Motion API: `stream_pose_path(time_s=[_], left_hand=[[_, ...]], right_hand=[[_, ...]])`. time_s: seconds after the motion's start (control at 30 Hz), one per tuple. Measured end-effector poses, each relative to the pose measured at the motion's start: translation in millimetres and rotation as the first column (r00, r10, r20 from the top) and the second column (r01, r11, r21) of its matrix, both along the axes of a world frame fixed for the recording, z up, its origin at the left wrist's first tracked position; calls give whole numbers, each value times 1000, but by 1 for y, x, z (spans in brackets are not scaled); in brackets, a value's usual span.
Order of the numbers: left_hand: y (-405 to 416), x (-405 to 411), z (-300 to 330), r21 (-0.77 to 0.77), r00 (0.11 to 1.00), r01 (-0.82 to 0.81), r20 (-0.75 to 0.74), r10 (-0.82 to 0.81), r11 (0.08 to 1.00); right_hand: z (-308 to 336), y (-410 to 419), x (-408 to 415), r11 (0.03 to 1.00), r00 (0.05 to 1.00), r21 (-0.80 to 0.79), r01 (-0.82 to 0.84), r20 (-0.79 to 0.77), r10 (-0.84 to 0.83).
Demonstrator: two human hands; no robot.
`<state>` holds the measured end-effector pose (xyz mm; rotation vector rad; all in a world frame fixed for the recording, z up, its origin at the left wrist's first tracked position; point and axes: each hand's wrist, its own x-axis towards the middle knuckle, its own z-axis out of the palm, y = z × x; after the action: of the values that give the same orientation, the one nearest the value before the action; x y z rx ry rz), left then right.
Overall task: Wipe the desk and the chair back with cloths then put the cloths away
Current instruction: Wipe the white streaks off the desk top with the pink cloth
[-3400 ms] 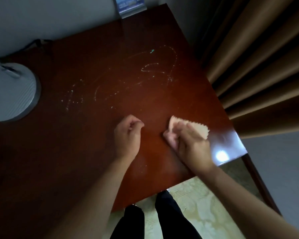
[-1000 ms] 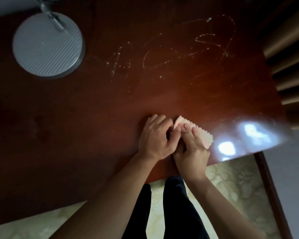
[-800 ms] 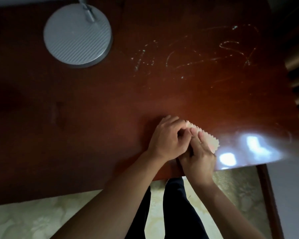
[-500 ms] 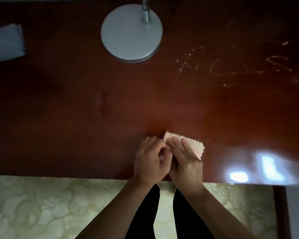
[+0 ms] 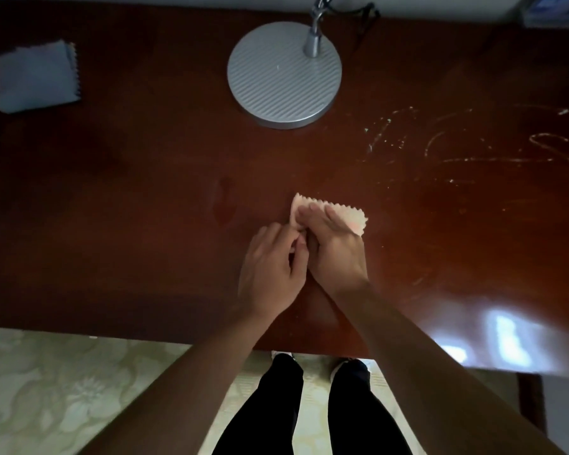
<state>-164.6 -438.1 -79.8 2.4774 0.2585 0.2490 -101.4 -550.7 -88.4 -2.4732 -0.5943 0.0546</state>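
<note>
Pale pink, with a zigzag-cut edge, the cloth (image 5: 334, 214) lies flat on the dark red-brown wooden surface (image 5: 145, 224), a little in from its near edge and roughly in the middle of the view. The right hand (image 5: 334, 249) lies on top of it, fingers (image 5: 312, 213) stretched forward and pressing the fabric down; this grip is released, nothing curled round the cloth. The left hand (image 5: 271, 272) sits just beside the right one, touching it, its fingers bent inward toward the cloth's left corner; whether it actually pinches the fabric or only rests there cannot be made out, so its grip is uncertain.

Beyond the hands, toward the far edge, stands a round grey lamp base (image 5: 284, 75) with ribbed top and a metal stem (image 5: 312, 44) rising from it. To the right of the base, whitish smear marks (image 5: 467, 149) streak the wood. Well apart at the far left corner lies a folded blue cloth (image 5: 35, 77), also with a pinked edge. A bright window reflection (image 5: 503, 339) glares on the near right part of the wood. Below the near edge show dark trouser legs (image 5: 312, 408) and a pale patterned floor (image 5: 63, 389).
</note>
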Motion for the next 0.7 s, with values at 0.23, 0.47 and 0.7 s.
stream_pose_path(time_s=[0.23, 0.47, 0.7], left_hand=[[16, 22, 5, 128, 958, 285, 2, -287, 950], [5, 41, 0, 125, 944, 330, -21, -330, 936], [-33, 103, 1, 120, 966, 259, -7, -260, 958]], right_hand=[[2, -3, -28, 995, 994, -28, 95, -45, -96], [5, -21, 7, 990, 992, -66, 123, 12, -122], [15, -51, 75, 950, 936, -54, 306, -168, -311]])
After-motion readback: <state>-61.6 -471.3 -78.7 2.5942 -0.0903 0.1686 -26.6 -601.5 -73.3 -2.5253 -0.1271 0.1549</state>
